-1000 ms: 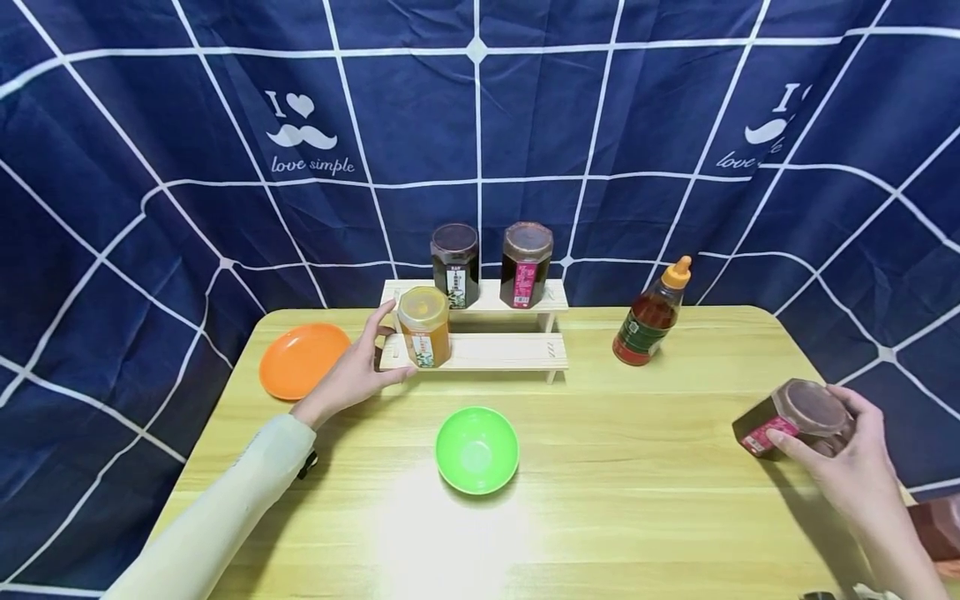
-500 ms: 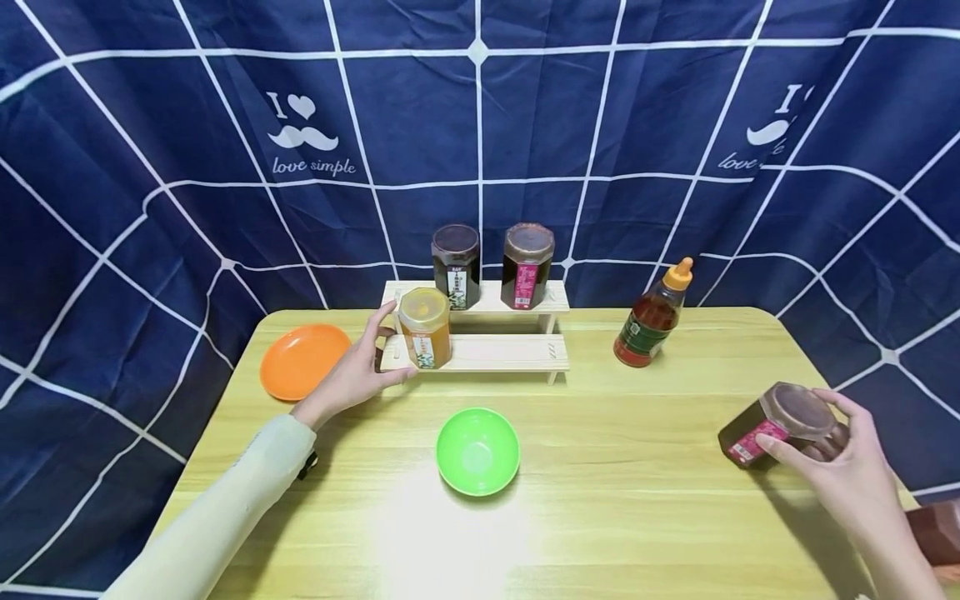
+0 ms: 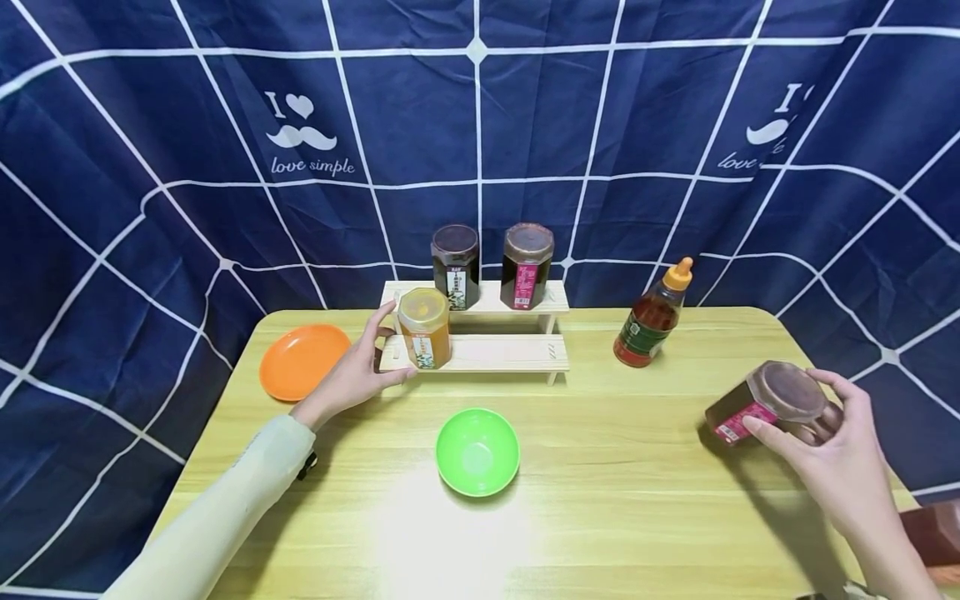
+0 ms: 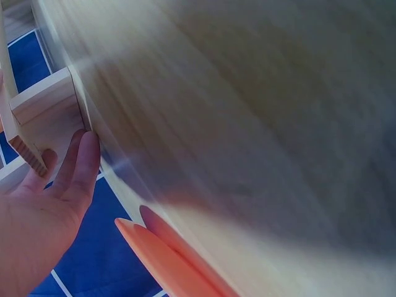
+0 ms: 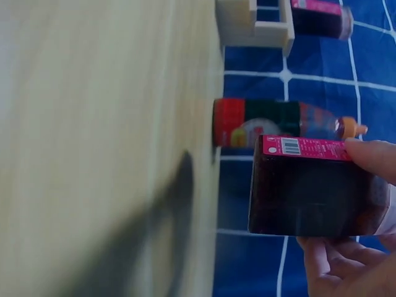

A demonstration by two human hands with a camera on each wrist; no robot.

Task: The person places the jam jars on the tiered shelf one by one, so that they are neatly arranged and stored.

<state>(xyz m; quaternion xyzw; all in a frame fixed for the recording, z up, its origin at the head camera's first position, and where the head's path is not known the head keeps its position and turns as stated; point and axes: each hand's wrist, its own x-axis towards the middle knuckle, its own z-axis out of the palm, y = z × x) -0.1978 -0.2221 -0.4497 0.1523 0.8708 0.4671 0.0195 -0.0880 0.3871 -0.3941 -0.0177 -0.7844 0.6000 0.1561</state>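
My right hand grips a dark, pink-labelled jar by its lid end, thumb over the label. The jar is tilted and raised above the table, its base facing left. In the right wrist view the same jar overlaps the sauce bottle behind it. My left hand holds the left end of a two-step wooden rack, thumb at the front edge, fingers around the end board. Beside that thumb stands an amber jar on the lower step. Two dark jars, one white-labelled, one pink-labelled, stand on the upper step.
A sauce bottle with an orange nozzle stands right of the rack. In front lies a green bowl; an orange plate is at the left. Another dark jar shows at the right edge. A blue curtain hangs behind the table.
My right hand has carried the tilted jar leftward, dipping a little and then rising. My left hand and the rack have stayed in place.
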